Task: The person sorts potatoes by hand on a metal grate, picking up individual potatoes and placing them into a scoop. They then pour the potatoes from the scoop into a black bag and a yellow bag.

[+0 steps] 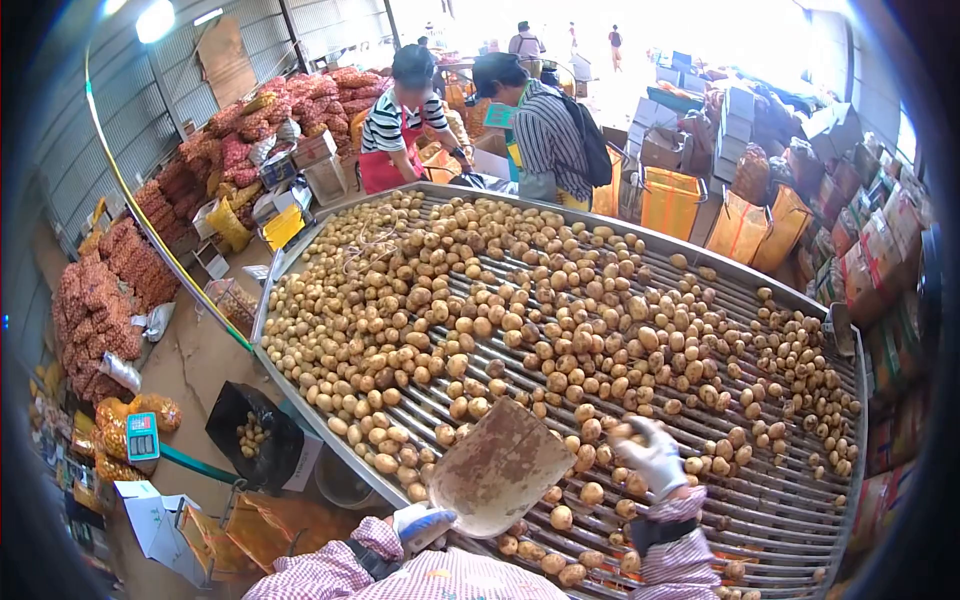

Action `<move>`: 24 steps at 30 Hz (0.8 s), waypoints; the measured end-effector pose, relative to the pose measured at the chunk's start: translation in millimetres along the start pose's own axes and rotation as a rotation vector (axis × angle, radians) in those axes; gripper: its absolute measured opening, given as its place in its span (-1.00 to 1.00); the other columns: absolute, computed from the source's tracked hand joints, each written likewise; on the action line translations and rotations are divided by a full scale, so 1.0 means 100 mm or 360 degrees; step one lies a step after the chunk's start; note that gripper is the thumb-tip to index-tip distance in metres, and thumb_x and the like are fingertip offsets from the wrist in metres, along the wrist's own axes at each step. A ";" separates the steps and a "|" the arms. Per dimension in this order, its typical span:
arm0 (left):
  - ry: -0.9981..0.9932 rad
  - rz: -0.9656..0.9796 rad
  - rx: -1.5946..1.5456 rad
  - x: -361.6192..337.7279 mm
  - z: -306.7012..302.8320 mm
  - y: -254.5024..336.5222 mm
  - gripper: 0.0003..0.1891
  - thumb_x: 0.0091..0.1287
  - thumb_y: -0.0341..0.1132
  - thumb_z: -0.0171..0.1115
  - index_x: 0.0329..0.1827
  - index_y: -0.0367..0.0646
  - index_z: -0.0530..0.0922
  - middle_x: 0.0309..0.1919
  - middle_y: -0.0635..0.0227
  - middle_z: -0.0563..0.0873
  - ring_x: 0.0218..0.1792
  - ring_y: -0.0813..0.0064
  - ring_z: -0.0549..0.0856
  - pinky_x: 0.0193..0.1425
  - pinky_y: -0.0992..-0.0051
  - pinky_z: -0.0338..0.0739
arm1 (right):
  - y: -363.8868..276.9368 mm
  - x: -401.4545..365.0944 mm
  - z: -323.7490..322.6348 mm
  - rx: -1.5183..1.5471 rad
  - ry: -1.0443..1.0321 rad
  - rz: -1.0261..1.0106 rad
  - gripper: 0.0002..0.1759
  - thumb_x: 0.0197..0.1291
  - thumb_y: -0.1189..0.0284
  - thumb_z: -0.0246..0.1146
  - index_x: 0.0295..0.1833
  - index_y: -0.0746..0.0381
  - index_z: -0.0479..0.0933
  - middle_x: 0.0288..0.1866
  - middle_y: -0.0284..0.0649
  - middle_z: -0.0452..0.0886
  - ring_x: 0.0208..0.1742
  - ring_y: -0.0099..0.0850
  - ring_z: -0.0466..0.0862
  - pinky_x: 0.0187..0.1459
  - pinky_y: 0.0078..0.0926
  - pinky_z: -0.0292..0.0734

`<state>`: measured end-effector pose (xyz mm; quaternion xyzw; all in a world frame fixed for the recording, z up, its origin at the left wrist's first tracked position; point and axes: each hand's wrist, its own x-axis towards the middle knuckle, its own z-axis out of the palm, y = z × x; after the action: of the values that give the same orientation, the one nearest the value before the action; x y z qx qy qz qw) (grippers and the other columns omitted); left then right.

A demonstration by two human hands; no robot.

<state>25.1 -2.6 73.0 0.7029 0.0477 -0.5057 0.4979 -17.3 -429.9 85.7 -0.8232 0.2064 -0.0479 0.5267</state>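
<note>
My left hand point(422, 525), in a white and blue glove, is closed at the near edge of a worn, dirt-stained scoop point(502, 468). The scoop's broad blade is tilted above the metal slats. Farther right, my right hand point(652, 458), in a pale glove, reaches over the slats with its fingers curled round a potato point(624, 434); part of that potato is hidden by the glove. Many loose potatoes point(600, 345) lie around both hands on a slatted sorting table point(770, 510), thickest toward the far left side.
Two people point(400, 130) stand at the table's far edge. Stacked red net sacks point(110, 290) line the left wall. A black bag point(255, 435) with potatoes inside and a white carton point(155, 530) are at left. Orange crates point(670, 205) stand behind the table.
</note>
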 end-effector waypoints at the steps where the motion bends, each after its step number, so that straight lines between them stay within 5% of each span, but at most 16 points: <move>1: -0.0028 0.0041 -0.0033 0.06 -0.03 -0.06 -0.58 0.46 0.08 0.22 -0.14 -0.15 0.65 -0.49 0.44 0.63 -0.47 0.59 0.56 -0.39 0.51 0.41 | -0.11 -0.07 0.21 0.0143 -0.0112 -0.0026 -0.41 0.16 0.23 0.45 0.24 0.30 0.59 -0.02 -0.08 0.77 -0.01 -0.32 0.75 0.13 -0.32 0.61; 3: -0.0018 0.0139 0.0071 0.06 -0.04 -0.10 -0.62 0.48 0.05 0.20 -0.14 -0.13 0.64 -0.50 0.45 0.61 -0.48 0.59 0.55 -0.38 0.52 0.42 | -0.25 -0.24 0.56 0.0334 -0.0297 -0.0323 -0.33 0.19 0.21 0.43 0.34 0.34 0.50 0.21 0.08 0.65 0.25 -0.16 0.65 0.29 -0.27 0.52; 6: 0.0020 0.0221 0.0209 -0.13 0.02 0.13 -0.64 0.53 -0.01 0.11 -0.14 -0.15 0.64 -0.56 0.37 0.66 -0.49 0.47 0.65 -0.36 0.44 0.53 | -0.39 -0.40 0.63 0.0034 -0.0144 -0.0644 -0.35 0.25 0.25 0.38 0.38 0.34 0.46 0.41 0.23 0.45 0.49 0.10 0.40 0.46 -0.11 0.35; 7: 0.0020 0.0818 0.1126 0.07 -0.16 -0.10 -0.76 0.50 -0.16 0.17 -0.13 -0.16 0.64 -0.53 0.28 0.72 -0.47 0.35 0.74 -0.35 0.34 0.61 | -0.25 -0.38 0.61 -0.0091 -0.0023 -0.0736 -0.40 0.28 0.30 0.34 0.37 0.34 0.47 0.38 0.24 0.47 0.46 0.13 0.44 0.45 -0.10 0.36; 9: 0.0120 0.1356 0.1352 0.38 -0.36 -0.49 -0.88 0.39 -0.44 0.26 -0.06 -0.21 0.66 -0.43 0.18 0.77 -0.43 0.24 0.78 -0.30 0.30 0.67 | -0.07 -0.47 0.50 -0.0452 0.0296 -0.1098 -0.56 0.29 0.40 0.32 0.23 0.35 0.52 0.27 0.17 0.56 0.32 0.13 0.55 0.36 -0.13 0.46; 10: -0.0128 0.0686 0.0413 0.34 -0.28 -0.43 -0.83 0.41 -0.35 0.23 -0.05 -0.22 0.66 -0.37 0.16 0.77 -0.44 0.23 0.77 -0.29 0.31 0.68 | 0.01 -0.55 0.50 -0.0141 0.0383 -0.0683 -0.60 0.30 0.43 0.31 0.21 0.32 0.53 0.24 0.15 0.57 0.28 0.12 0.57 0.33 -0.14 0.49; 11: 0.0011 0.0092 -0.0633 0.30 -0.20 -0.36 -0.77 0.43 -0.26 0.20 -0.03 -0.23 0.66 -0.32 0.14 0.77 -0.45 0.22 0.76 -0.28 0.32 0.69 | 0.18 -0.63 0.45 -0.0291 0.0416 -0.0673 -0.59 0.32 0.44 0.30 0.24 0.31 0.51 0.26 0.15 0.57 0.28 0.12 0.57 0.32 -0.14 0.50; 12: 0.0021 -0.0116 -0.0757 0.29 -0.18 -0.33 -0.71 0.44 -0.18 0.15 -0.04 -0.24 0.64 -0.34 0.19 0.77 -0.49 0.25 0.73 -0.34 0.32 0.68 | 0.33 -0.75 0.44 -0.0353 0.0497 -0.0621 -0.59 0.31 0.43 0.31 0.24 0.30 0.51 0.27 0.15 0.56 0.29 0.12 0.56 0.32 -0.11 0.49; 19: 0.0109 -0.0314 -0.1086 0.23 0.00 -0.11 -0.71 0.39 -0.19 0.19 0.03 -0.19 0.60 -0.35 0.22 0.76 -0.56 0.36 0.63 -0.51 0.47 0.57 | 0.94 -0.96 -0.10 -0.1251 0.0903 -0.0123 -0.56 0.20 0.34 0.31 0.19 0.24 0.51 0.30 0.08 0.52 0.25 0.06 0.54 0.29 0.01 0.46; 24: -0.0080 -0.0251 -0.0894 0.34 -0.17 -0.26 -0.65 0.41 -0.15 0.17 0.13 -0.17 0.57 -0.28 0.21 0.77 -0.52 0.32 0.66 -0.46 0.40 0.60 | 1.30 -0.72 -0.33 -0.1395 0.0531 0.0616 -0.30 0.17 0.11 0.44 0.36 0.09 0.39 0.29 -0.04 0.44 0.26 -0.02 0.57 0.19 -0.02 0.53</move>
<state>38.0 8.6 30.5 0.5189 0.2281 -0.5270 0.6332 -130.2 -476.3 -5.0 -0.8947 0.4372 0.0110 0.0909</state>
